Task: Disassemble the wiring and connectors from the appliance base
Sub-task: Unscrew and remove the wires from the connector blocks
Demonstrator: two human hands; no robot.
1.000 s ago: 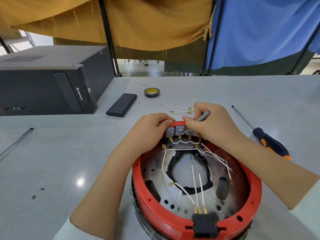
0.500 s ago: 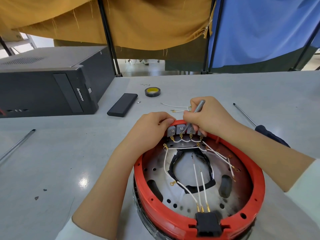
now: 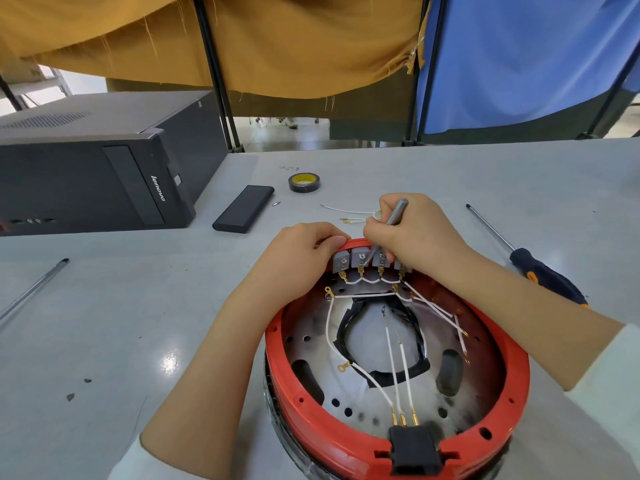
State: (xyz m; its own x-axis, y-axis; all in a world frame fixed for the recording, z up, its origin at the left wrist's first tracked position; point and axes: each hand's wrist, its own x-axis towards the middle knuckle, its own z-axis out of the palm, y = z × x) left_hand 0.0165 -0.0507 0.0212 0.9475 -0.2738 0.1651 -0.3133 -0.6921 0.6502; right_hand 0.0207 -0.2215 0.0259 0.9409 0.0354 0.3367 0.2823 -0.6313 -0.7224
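Two hands at the far rim of an upturned appliance base on the grey counter [image 3: 104,323].

A black desktop computer tower [image 3: 93,168] lies on its side at the far left. The round red-rimmed appliance base [image 3: 398,441] sits nearest the camera, its white wires with brass terminals [image 3: 393,362] running to a black plug block [image 3: 414,448]. The left hand [image 3: 298,258] curls over the rim beside the row of grey terminal blocks [image 3: 356,259] — its grip closed on the rim. The right hand [image 3: 415,233] is closed round a thin grey metal tool [image 3: 394,213], tip down on the blocks. A black-and-orange screwdriver [image 3: 540,275] lies to the right; loose white wires [image 3: 349,216] and a roll of black tape [image 3: 304,182] lie beyond the base.
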